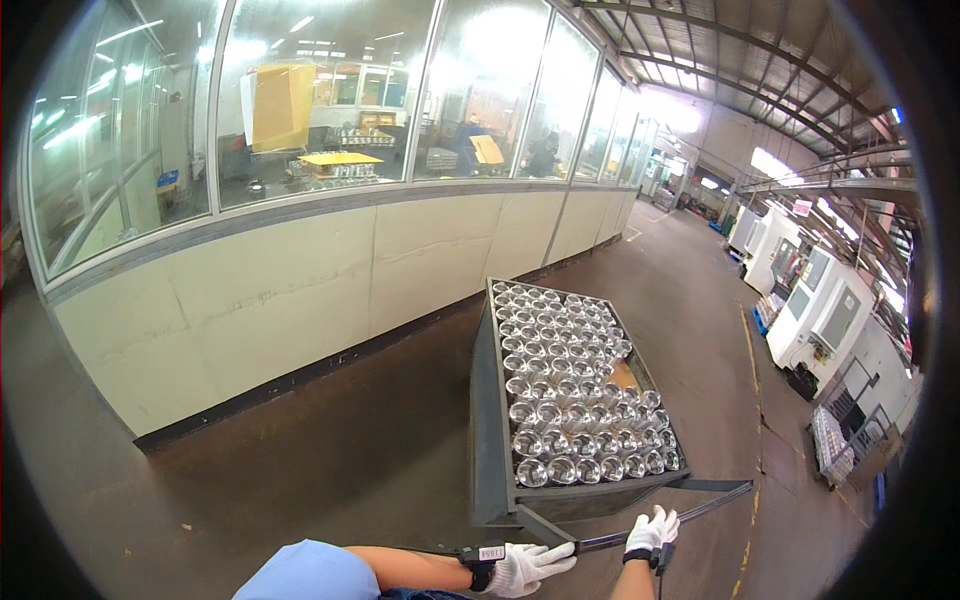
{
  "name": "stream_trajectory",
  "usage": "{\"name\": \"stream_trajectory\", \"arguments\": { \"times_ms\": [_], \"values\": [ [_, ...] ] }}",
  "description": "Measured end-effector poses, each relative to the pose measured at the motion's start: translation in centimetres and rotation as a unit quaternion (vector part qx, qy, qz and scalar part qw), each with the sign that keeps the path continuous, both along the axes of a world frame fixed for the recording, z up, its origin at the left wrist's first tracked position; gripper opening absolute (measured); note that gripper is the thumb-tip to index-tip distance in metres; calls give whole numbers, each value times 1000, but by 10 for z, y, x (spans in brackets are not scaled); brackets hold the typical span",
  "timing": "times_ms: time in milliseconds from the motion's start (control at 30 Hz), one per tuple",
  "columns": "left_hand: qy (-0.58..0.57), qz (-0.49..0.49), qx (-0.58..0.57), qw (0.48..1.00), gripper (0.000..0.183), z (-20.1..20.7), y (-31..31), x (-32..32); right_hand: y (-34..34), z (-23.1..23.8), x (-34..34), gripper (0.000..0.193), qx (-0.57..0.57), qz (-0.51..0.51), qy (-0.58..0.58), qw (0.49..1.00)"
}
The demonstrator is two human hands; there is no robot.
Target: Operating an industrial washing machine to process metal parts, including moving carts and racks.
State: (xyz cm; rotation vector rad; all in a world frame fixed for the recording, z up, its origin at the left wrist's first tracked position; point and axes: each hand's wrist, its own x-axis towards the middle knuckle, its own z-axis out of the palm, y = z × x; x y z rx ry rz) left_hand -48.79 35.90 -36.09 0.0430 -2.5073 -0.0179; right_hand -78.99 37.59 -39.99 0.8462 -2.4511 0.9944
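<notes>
A dark metal cart (490,440) stands in front of me, carrying rows of shiny, hollow silver metal cups (560,470). Its black handle bar (715,495) juts out toward me from the near end. My left hand (530,570), in a white glove, lies at the bar's left corner, fingers stretched out and tips against it. Farther right, my right hand (650,533), also gloved in white, is over the bar with its fingers bent about it. Their undersides are hidden. Dark bands circle both wrists.
Along the left runs a cream wall (300,270) with large glass panes above. A yellow line (750,540) marks the brown floor to the right. White machines (820,310) stand farther right, near another loaded cart (832,445).
</notes>
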Motion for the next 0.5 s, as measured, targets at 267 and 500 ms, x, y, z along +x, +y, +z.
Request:
{"name": "stream_trajectory", "arguments": {
  "times_ms": [267,500],
  "values": [
    [-378,240,305,840,41,-121,-54,67,-22,-68,-55,97,-268,75,-473,836],
    [-578,390,337,633,60,-159,-13,226,-41,-117,-111,79,-361,130,-513,768]
  ]
}}
